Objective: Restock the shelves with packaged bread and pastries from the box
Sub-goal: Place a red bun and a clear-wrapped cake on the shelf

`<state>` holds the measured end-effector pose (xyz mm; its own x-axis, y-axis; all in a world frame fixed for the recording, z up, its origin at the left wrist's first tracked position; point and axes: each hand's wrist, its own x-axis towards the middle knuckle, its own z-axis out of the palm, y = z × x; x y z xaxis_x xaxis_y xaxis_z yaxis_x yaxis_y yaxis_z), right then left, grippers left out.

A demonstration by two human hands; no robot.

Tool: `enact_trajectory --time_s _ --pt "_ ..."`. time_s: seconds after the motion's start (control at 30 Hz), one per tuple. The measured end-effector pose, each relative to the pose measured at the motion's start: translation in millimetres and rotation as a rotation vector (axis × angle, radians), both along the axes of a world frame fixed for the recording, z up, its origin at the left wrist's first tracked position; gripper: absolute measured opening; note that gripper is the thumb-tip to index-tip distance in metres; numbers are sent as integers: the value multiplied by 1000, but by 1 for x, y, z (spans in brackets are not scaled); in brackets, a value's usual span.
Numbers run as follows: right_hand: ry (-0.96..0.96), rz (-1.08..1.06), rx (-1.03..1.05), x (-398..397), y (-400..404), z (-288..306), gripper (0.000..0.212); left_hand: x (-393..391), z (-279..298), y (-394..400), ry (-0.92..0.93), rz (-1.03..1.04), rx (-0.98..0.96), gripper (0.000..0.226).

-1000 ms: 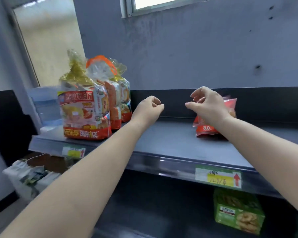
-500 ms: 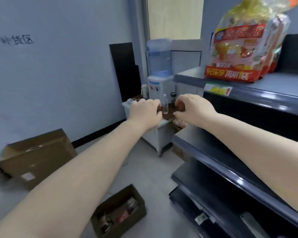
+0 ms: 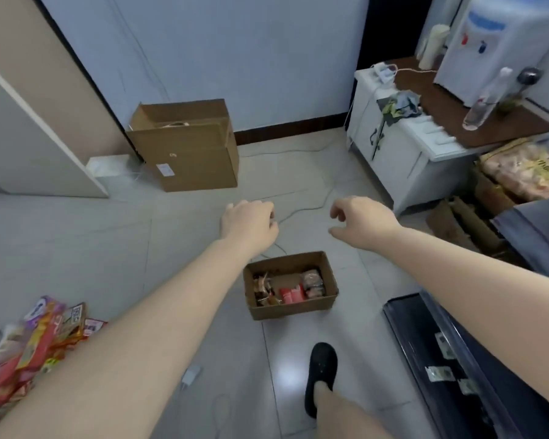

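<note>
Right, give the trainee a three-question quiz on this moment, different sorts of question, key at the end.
1. True or false: the left hand holds a packet.
2. Multiple choice: the small open box on the floor lies (A) below and between the two hands in the view, (B) on the white cabinet, (C) inside the big carton.
3. Fill in: the black shoe stands on the ____, nearer the camera than the small box.

Key: 1 false, both it and the right hand hold nothing, fingers loosely curled. 2 A. 3 floor.
</note>
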<state>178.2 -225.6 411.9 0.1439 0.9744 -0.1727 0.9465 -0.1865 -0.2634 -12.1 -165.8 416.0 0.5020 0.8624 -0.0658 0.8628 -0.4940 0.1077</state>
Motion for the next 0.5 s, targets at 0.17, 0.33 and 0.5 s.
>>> enact_trajectory --time_s 0.17,0.33,0.5 --pt "116 1 -212 18 85 -91 27 -6 -92 68 27 185 -192 26" --pt "207 -64 -383 25 153 -210 13 -6 -220 124 70 297 -369 26" --pt "258 -108 -501 14 198 -354 17 -3 -371 162 58 397 -507 28"
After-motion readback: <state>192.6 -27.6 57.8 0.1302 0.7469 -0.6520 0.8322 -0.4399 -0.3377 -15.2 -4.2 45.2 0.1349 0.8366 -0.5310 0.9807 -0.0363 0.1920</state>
